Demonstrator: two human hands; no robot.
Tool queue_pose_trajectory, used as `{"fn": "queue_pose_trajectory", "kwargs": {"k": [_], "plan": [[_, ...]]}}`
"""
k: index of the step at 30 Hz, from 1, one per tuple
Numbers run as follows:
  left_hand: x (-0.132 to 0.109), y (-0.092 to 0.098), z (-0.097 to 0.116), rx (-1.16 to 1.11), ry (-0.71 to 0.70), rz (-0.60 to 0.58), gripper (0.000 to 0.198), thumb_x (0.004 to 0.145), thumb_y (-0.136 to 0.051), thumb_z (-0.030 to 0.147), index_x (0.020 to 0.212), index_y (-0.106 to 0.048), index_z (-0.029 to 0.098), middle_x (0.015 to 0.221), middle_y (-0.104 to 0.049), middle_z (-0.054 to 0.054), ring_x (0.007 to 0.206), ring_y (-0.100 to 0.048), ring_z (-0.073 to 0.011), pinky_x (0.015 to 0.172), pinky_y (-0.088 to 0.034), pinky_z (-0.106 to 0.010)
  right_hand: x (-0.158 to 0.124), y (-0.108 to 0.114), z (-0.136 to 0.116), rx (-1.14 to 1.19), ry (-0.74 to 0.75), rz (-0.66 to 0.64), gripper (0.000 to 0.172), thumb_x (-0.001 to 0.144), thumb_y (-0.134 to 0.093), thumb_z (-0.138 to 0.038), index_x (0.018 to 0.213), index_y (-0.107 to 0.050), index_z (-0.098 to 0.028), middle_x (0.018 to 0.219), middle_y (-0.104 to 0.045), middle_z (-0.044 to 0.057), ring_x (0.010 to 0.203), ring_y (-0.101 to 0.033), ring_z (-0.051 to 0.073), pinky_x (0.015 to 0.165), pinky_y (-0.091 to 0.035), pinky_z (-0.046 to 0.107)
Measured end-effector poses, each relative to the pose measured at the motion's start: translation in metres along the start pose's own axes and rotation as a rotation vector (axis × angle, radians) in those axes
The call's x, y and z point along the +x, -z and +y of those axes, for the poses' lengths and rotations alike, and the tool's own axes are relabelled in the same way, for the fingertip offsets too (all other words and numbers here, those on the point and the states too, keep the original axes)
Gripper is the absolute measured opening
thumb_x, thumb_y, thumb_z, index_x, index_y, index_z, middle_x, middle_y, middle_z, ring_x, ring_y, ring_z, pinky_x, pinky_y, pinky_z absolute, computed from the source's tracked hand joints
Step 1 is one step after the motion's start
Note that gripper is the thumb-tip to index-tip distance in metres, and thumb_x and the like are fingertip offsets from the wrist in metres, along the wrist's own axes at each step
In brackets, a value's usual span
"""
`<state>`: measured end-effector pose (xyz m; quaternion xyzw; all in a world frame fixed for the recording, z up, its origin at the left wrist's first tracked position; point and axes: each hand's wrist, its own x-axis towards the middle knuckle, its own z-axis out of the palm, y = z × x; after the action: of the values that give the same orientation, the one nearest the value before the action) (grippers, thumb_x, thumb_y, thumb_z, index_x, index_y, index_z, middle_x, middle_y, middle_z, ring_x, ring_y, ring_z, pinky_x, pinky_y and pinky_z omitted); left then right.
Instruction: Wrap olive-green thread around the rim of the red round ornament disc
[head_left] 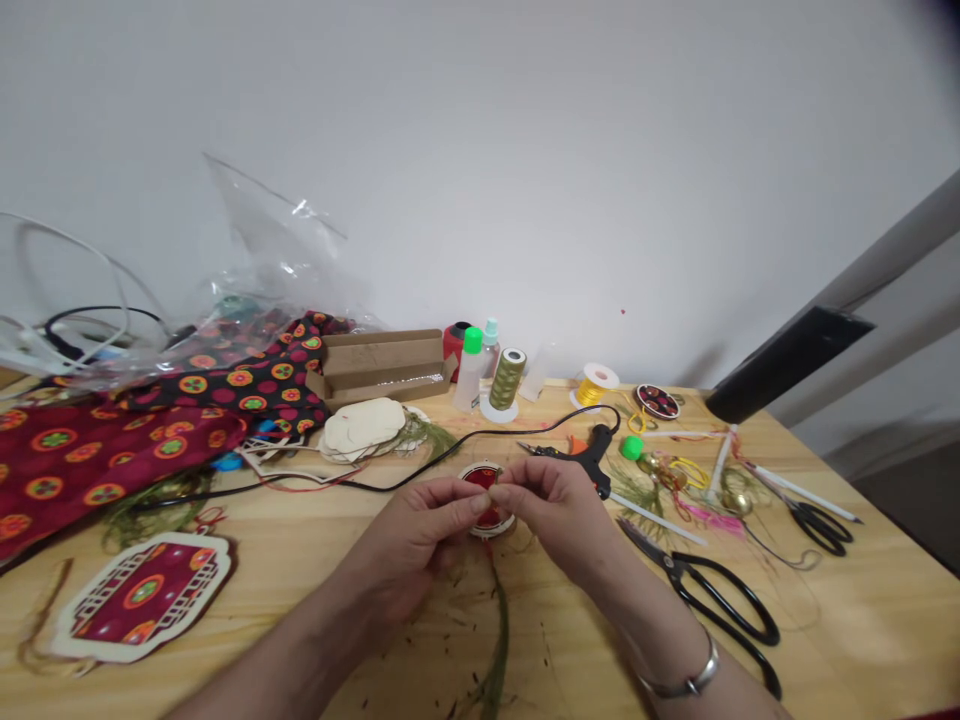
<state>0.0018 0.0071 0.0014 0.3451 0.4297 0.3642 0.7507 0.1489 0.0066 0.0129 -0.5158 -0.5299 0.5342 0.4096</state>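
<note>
Between my hands is a small round ornament (489, 520) with a pale rim and dark red patterned fabric. A green thread tassel (495, 640) trails from its lower edge toward me. My left hand (431, 520) and my right hand (559, 505) are both closed in a pinch, with their fingertips meeting over the ornament. Whatever lies between the fingertips is too small to name. Part of the ornament is hidden behind the fingers. Just beyond my right hand lies a black hot glue gun (592, 460) with a white glue stick (660, 520).
Large black scissors (720, 590) lie beside my right forearm, smaller scissors (821, 525) farther right. A framed fabric ornament (146, 600) is at left, near patterned cloth (90, 460). Behind are pale wooden cutouts (364, 430), a cardboard box (382, 355), a green thread spool (508, 380) and bottles (469, 375).
</note>
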Motion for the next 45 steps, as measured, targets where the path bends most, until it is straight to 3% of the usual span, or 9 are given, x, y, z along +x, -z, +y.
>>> {"fn": "queue_pose_trajectory", "kwargs": {"k": [13, 17, 31, 40, 45], "plan": [[0.0019, 0.0041, -0.0046, -0.079, 0.059, -0.073, 0.016, 0.06, -0.075, 0.025, 0.068, -0.07, 0.012, 0.061, -0.055, 0.001, 0.043, -0.029, -0.0012, 0.037, -0.012, -0.015, -0.0008, 0.0011, -0.0035, 0.225, -0.038, -0.085, 0.015, 0.063, -0.066, -0.021, 0.057, -0.057, -0.012, 0.052, -0.053, -0.004, 0.045, -0.041, 0.004, 0.046, -0.033, 0.018], [-0.0003, 0.0041, -0.0044, -0.106, 0.054, -0.085, 0.017, 0.057, -0.077, 0.027, 0.062, -0.069, 0.013, 0.052, -0.05, 0.004, 0.04, -0.026, -0.0006, 0.036, -0.012, -0.015, -0.0002, 0.0003, -0.004, 0.264, -0.059, -0.091, 0.015, 0.062, -0.068, -0.021, 0.057, -0.057, -0.012, 0.051, -0.053, -0.004, 0.043, -0.039, 0.003, 0.043, -0.03, 0.017], [0.0002, 0.0043, -0.0058, -0.147, 0.046, -0.114, 0.011, 0.065, -0.071, 0.022, 0.065, -0.067, 0.012, 0.051, -0.042, 0.006, 0.042, -0.022, -0.0018, 0.037, -0.009, -0.016, 0.0002, -0.0012, -0.0025, 0.299, -0.04, -0.098, 0.015, 0.064, -0.066, -0.018, 0.055, -0.056, -0.012, 0.05, -0.052, -0.005, 0.042, -0.036, 0.002, 0.041, -0.028, 0.016], [0.0006, 0.0042, -0.0059, -0.069, -0.005, -0.057, 0.009, 0.065, -0.07, 0.022, 0.067, -0.069, 0.013, 0.052, -0.053, 0.004, 0.039, -0.026, -0.0009, 0.036, -0.011, -0.016, -0.0007, -0.0003, -0.0025, 0.209, -0.036, -0.075, 0.014, 0.065, -0.065, -0.02, 0.057, -0.057, -0.012, 0.05, -0.051, -0.005, 0.045, -0.04, 0.004, 0.045, -0.033, 0.018], [0.002, 0.0042, -0.004, -0.069, -0.071, -0.008, 0.008, 0.067, -0.068, 0.021, 0.064, -0.069, 0.013, 0.047, -0.053, 0.004, 0.039, -0.032, -0.0017, 0.037, -0.018, -0.015, -0.0012, 0.0042, -0.0014, 0.009, 0.101, -0.105, 0.011, 0.078, -0.054, -0.021, 0.075, -0.062, -0.014, 0.066, -0.061, 0.0, 0.061, -0.054, 0.01, 0.059, -0.042, 0.021]]}}
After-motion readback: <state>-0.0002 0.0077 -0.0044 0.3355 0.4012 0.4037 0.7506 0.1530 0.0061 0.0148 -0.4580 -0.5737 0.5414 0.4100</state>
